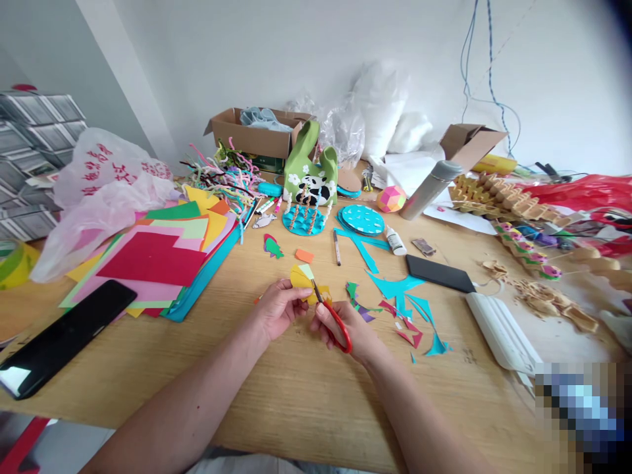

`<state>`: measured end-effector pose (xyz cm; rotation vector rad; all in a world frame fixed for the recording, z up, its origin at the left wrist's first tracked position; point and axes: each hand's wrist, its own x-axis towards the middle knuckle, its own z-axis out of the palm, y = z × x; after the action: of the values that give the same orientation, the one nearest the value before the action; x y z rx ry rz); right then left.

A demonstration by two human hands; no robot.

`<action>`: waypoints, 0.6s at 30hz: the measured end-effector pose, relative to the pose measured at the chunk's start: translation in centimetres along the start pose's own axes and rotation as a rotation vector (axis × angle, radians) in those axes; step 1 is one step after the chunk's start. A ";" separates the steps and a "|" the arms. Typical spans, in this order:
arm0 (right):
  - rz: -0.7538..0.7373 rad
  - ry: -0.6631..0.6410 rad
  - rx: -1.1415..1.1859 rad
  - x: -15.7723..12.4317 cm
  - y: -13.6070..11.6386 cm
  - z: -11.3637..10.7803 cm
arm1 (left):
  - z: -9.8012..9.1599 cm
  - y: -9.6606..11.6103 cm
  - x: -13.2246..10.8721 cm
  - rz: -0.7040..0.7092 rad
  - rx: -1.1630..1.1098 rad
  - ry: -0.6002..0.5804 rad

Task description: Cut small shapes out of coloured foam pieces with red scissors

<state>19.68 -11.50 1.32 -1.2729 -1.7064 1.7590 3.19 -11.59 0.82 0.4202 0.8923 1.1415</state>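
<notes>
The left hand (279, 306) pinches a piece of yellow paper (300, 276) between thumb and fingers, just above the wooden table (296, 388) near its middle; the right hand (348, 329) is closed around the red handles of the scissors (337, 321), whose blades point up and left into the paper's edge; whether the blades are parted is too small to tell; the two hands sit just beside each other; a stack of coloured sheets (158, 260) lies to the left, with a flat black slab (64, 339) nearer the table edge; teal scraps (395, 286) are scattered to the right; a green panda bag (309, 168) stands behind, in front of a cardboard box (257, 135).
</notes>
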 end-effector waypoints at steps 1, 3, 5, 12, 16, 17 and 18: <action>0.004 -0.001 0.002 0.0 0.0 0.0 | 0.0 0.0 0.0 0.004 0.004 0.002; 0.007 -0.002 0.003 -0.1 -0.1 0.1 | 0.0 -0.1 0.0 0.011 0.018 0.002; 0.006 -0.003 0.002 -0.1 -0.2 0.1 | 0.0 -0.1 0.0 0.015 0.037 0.003; 0.019 -0.007 0.005 -0.2 -0.4 0.1 | 0.1 -0.1 -0.1 0.063 0.112 0.037; 0.009 -0.021 0.002 -0.2 -0.3 0.1 | 0.1 -0.1 -0.1 0.115 0.168 0.073; 0.005 -0.025 0.003 -0.2 -0.3 0.1 | 0.1 -0.1 -0.1 0.126 0.179 0.082; 0.001 -0.028 0.004 -0.1 -0.2 0.1 | 0.2 -0.2 -0.2 0.134 0.188 0.091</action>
<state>19.63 -11.60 1.57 -1.2533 -1.7164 1.7887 3.40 -11.77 0.87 0.5927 1.0681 1.2112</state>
